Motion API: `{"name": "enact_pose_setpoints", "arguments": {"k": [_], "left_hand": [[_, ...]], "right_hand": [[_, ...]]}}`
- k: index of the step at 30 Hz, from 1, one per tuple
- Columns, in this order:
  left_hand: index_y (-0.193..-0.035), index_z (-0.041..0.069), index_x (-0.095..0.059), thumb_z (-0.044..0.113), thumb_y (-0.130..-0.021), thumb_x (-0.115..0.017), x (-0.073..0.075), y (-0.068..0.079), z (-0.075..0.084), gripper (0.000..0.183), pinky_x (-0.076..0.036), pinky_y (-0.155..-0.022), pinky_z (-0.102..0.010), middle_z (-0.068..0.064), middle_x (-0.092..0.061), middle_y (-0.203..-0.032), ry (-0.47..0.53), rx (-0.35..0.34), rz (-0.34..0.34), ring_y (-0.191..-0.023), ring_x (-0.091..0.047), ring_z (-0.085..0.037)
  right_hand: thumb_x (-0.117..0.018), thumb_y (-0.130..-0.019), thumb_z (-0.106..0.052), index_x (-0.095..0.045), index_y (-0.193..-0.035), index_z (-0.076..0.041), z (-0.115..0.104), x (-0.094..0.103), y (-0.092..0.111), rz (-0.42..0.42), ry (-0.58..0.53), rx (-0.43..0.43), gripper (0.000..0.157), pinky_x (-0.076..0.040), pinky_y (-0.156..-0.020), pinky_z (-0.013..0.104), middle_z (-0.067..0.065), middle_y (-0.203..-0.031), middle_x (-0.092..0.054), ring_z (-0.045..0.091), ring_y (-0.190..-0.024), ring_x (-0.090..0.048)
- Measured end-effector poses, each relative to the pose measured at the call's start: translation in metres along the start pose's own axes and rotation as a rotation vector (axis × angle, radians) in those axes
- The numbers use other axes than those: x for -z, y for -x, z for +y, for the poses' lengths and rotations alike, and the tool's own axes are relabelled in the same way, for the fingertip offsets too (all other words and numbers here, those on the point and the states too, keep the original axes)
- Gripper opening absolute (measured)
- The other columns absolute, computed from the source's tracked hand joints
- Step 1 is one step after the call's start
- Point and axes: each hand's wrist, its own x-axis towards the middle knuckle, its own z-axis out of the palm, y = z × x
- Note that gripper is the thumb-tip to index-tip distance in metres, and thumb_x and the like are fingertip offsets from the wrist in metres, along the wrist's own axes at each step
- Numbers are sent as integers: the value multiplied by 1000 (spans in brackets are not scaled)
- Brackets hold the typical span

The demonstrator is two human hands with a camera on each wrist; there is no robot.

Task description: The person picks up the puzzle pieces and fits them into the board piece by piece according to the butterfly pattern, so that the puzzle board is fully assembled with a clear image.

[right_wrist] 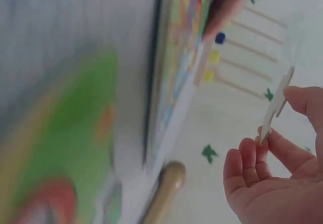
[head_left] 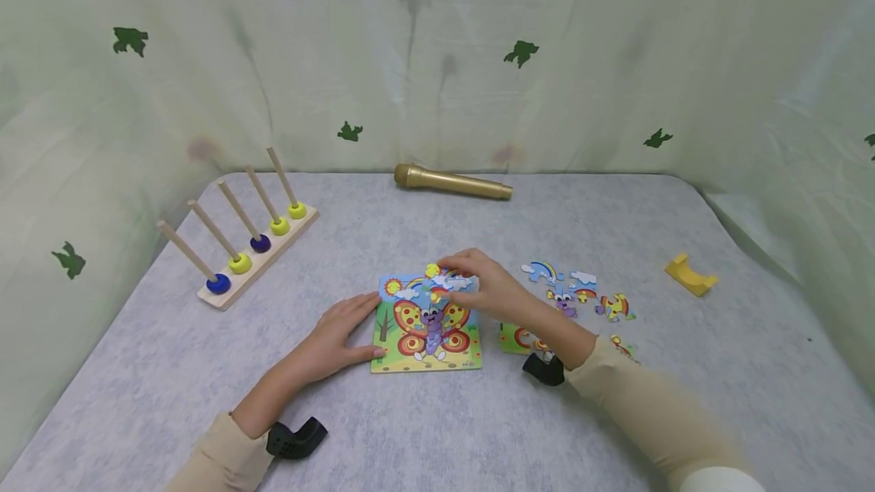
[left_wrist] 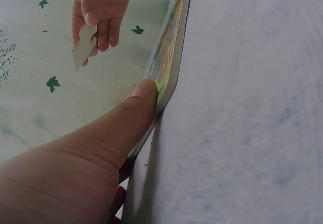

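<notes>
A square butterfly puzzle board (head_left: pixel 424 359) lies on the table with its picture facing up. My left hand (head_left: pixel 338 336) rests at the board's left side, the thumb touching its edge near the lower corner and the fingers reaching the upper left. Above the top of the board, my right hand (head_left: pixel 488 287) pinches a puzzle piece (right_wrist: pixel 276 103) between thumb and fingers. The piece's pale back shows in the left wrist view. Several loose puzzle pieces (head_left: pixel 544 272) lie to the right of the board, some partly hidden by the right forearm.
At the left stands a wooden peg rack (head_left: pixel 270 255) with blue and yellow rings. A gold microphone (head_left: pixel 451 183) lies along the back edge. Toward the right is a yellow curved block (head_left: pixel 690 275). A light curtain hangs behind the table.
</notes>
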Motion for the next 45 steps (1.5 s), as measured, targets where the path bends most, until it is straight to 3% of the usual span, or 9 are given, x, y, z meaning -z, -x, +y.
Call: {"name": "enact_pose_setpoints", "arguments": {"k": [5,11,18,34,45], "left_hand": [[-141,7,-28,52,-78,-62,1,0,0,85,-12,-102,-52,-12,-28,-143,-5,-9,2,-130,-20,-32],[-141,6,-29,50,-78,-63,1,0,1,84,-13,-101,-53,-13,-29,-142,0,-9,6,-130,-20,-33],[-141,7,-28,51,-77,-63,1,0,1,85,-13,-102,-53,-12,-28,-143,-2,1,-2,-130,-19,-33],[-140,5,-28,47,-76,-66,5,-4,6,86,-14,-101,-55,-14,-28,-142,20,12,-31,-129,-20,-35],[-140,9,-31,46,-74,-69,10,-8,5,85,-21,-98,-56,-15,-31,-138,-6,-21,-54,-126,-23,-37]], "right_hand": [[-64,-85,-16,-51,-127,-7,2,-23,-9,-85,46,-27,45,-44,-84,36,8,-119,-45,21,-106,-46],[-63,-85,-19,-52,-126,-9,8,-39,-18,-138,124,-50,44,-43,-79,26,5,-117,-46,15,-100,-47],[-63,-85,-25,-54,-123,-11,12,-43,-22,-190,253,-51,42,-41,-82,29,7,-117,-47,17,-102,-46],[-58,-88,-31,-52,-128,-20,13,-51,-35,-154,390,-21,42,-32,-96,41,9,-132,-40,25,-119,-37],[-57,-88,-33,-51,-130,-23,14,-56,-43,-142,439,-22,43,-38,-84,34,5,-121,-45,18,-103,-44]]}}
